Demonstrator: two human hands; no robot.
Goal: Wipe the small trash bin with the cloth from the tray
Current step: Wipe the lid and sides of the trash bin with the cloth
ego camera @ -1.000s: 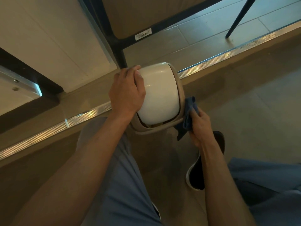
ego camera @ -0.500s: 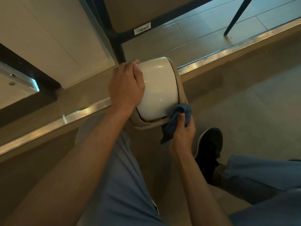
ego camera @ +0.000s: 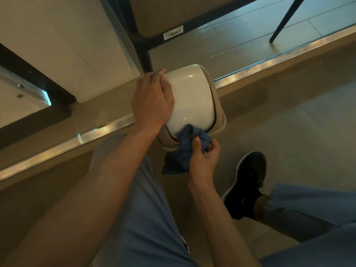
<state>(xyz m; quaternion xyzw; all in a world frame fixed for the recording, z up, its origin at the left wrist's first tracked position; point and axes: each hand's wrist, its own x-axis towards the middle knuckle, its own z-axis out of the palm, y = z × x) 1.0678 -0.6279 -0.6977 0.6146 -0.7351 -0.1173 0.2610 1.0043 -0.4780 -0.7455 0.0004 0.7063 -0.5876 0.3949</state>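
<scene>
Tiled floor [ego camera: 300, 135] with metal threshold strip [ego camera: 250, 71], small trash bin [ego camera: 192, 97], black shoe [ego camera: 248, 182], chair leg [ego camera: 285, 20].

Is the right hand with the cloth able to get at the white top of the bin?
Probably yes: the right hand already presses the cloth on the white lid's near edge; only the left hand covers one side.
</scene>
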